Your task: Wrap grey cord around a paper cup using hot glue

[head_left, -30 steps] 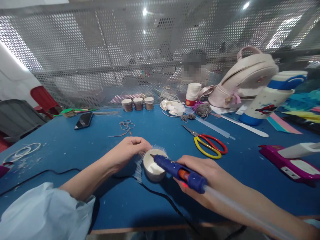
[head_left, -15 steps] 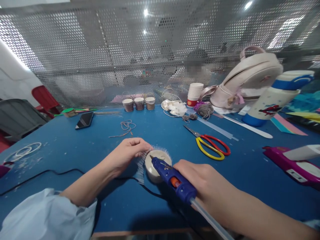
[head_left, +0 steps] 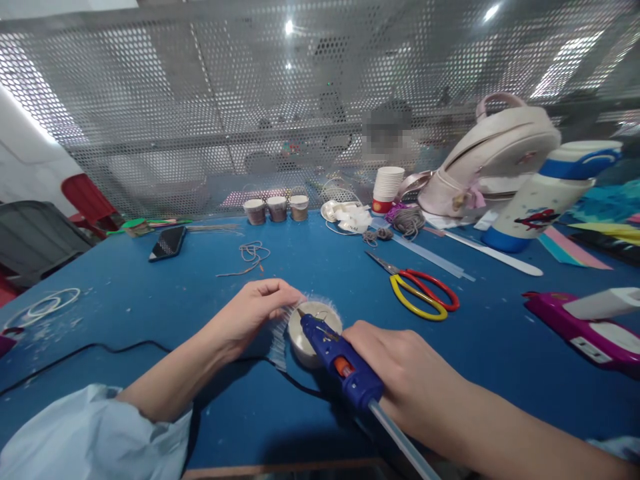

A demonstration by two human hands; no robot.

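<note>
My right hand [head_left: 395, 360] is wrapped round a blue glue gun [head_left: 341, 360] with an orange trigger and a clear glue stick at its back. The gun's nozzle points at the left rim of a small white cup [head_left: 306, 352] on the blue table. A strip of sheer, pale ribbon [head_left: 279, 343] runs around the cup's far edge and hangs down on its left. Pinched between thumb and finger of my left hand [head_left: 265, 303] is the ribbon, close to the nozzle.
Scissors [head_left: 417, 293] lie right of the cup, a magenta tool [head_left: 575, 333] farther right. Behind stand three small cups [head_left: 277, 209], stacked paper cups [head_left: 387, 190], a bottle [head_left: 545, 200] and a backpack [head_left: 500, 157]. A phone [head_left: 169, 243] lies at left; a black cord [head_left: 125, 345] crosses the table.
The glue gun and my right hand have shifted slightly left, the nozzle now nearer the cup's left rim and my left fingers. My left hand still pinches the ribbon.
</note>
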